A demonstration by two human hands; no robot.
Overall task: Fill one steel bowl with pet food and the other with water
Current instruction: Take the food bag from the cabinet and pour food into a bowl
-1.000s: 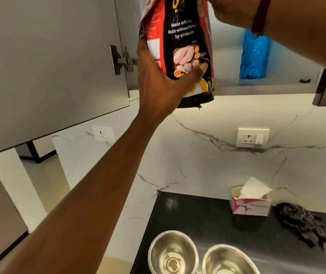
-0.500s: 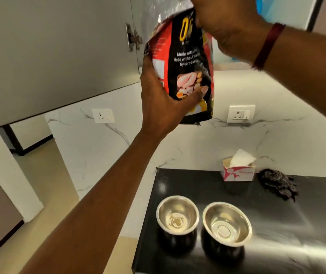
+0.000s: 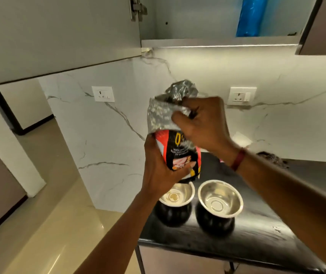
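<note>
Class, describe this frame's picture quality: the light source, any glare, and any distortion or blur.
Head view: a light strip under the cabinet brightens the marble wall; pale sheen lies on the black counter, glints inside the left bowl and right bowl; the wide lens bows the straight cabinet edges; the pet food bag's print looks smeared.
</note>
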